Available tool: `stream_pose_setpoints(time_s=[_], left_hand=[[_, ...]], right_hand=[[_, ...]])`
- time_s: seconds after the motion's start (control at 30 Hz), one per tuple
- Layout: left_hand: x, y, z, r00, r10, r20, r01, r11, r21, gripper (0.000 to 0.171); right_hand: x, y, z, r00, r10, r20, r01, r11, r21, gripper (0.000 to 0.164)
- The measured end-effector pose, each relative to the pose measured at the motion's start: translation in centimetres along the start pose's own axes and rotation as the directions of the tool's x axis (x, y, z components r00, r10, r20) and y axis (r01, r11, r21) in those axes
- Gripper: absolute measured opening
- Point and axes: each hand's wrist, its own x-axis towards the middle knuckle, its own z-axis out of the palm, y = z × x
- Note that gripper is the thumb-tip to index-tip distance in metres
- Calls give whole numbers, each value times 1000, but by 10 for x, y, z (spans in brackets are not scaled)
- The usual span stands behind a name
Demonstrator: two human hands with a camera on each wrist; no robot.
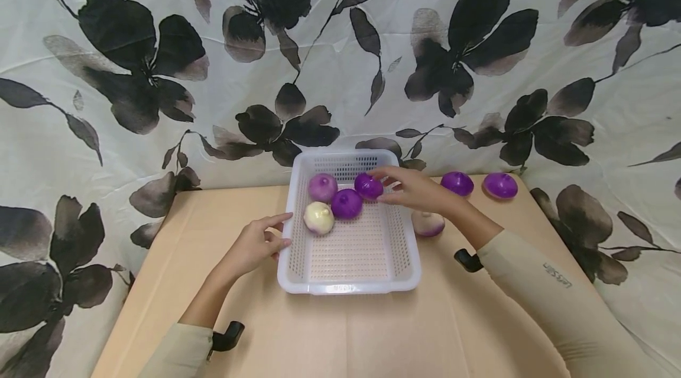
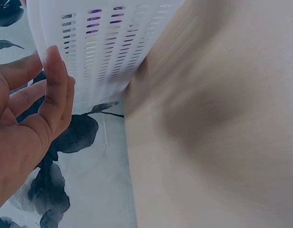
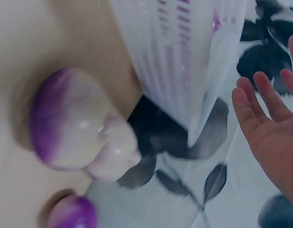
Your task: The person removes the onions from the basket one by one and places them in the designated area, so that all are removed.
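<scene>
A white perforated plastic basket (image 1: pixel 348 268) holds several purple-and-white turnips. Inside it lie a pale purple turnip (image 1: pixel 322 188), a white-topped turnip (image 1: pixel 318 218) and a dark purple turnip (image 1: pixel 347 204). My right hand (image 1: pixel 407 189) reaches over the basket's right rim, fingertips right at another shiny purple turnip (image 1: pixel 369 187). In the right wrist view the fingers (image 3: pixel 268 102) are spread, with nothing seen between them. My left hand (image 1: pixel 258 242) is at the basket's left rim, thumb and finger apart. The left wrist view shows its fingertips (image 2: pixel 52 54) against the perforated side wall (image 2: pixel 103 42).
To the right of the basket, a white-and-purple turnip (image 1: pixel 428 225) lies close to its wall, under my right forearm. Two purple turnips, one nearer (image 1: pixel 457 183) and one farther right (image 1: pixel 500 186), lie by the table's back edge. A floral cloth (image 1: pixel 372 106) hangs behind the tan table (image 1: pixel 346 336).
</scene>
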Motion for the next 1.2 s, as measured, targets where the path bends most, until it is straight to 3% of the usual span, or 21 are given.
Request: stream_pose_setpoints(time_s=[0.23,0.53,0.87,1.2], left_hand=[[-2,-2,-1,1000,0,-4,0,1000,5,63],[-4,-5,-2,1000,10,-10,-10,1000,13,63],[0,-4,-3,999,44,7,-44,999,9,60],[0,-5,-2,1000,22,10,-22,1000,-10,62]], right_hand=[[37,-23,24,987,-58,149,74,992,-106,59],[76,-42,53,953,34,302,21,984,-177,69],[103,-45,80,932,80,354,-7,979,-202,74],[114,-37,106,939,89,331,-40,988,-151,71]])
